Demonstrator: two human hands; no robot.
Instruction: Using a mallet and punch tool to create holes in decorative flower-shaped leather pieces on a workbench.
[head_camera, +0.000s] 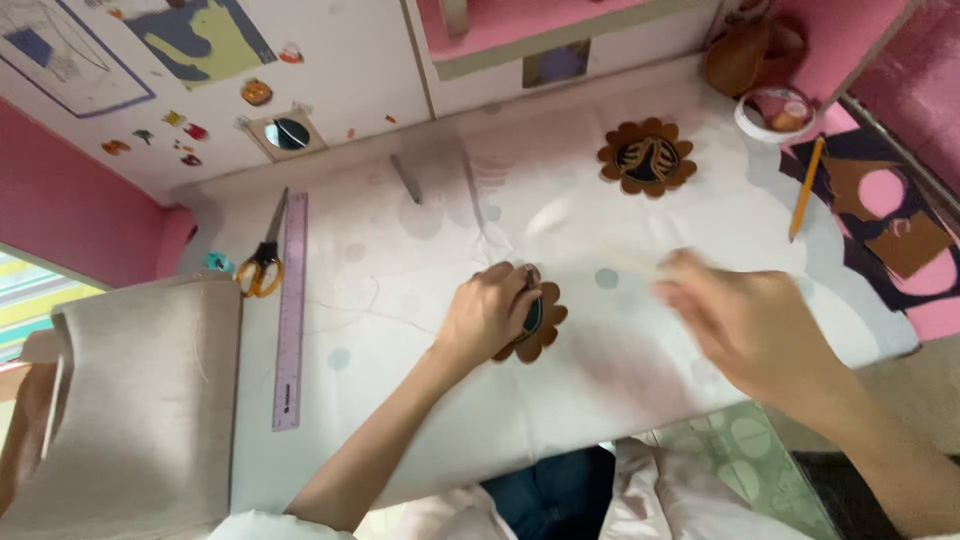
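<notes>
At the centre of the frame the left hand (490, 312) lies curled over a brown flower-shaped piece (538, 322), fingers closed down on its top and left side so that only the scalloped right and lower edges and a dark inner patch show; the grip looks meant to pin the piece flat against the white table (420, 240) and keep it from sliding. The right hand (735, 320), right of centre, is blurred with motion and hovers apart from the piece; its fingers seem loosely spread, and a faint pale streak by the fingertips may be a thread or strip, but I cannot tell whether it holds anything. A thin pale thread appears to trail left from the held piece across the table. A second flower piece (647, 156), with a dark striped centre, lies well apart in the upper middle, out of the way of both hands. Along the left side a purple ruler (291, 310) lies lengthwise, with orange-handled scissors (264, 258) just beside its upper end, both within easy reach of the left arm. A pencil (806, 187) lies in the upper right beside brown and pink cut shapes (890, 225), and a tape roll (775, 110) sits above it. A folded beige cloth (130, 400) covers the lower left.
</notes>
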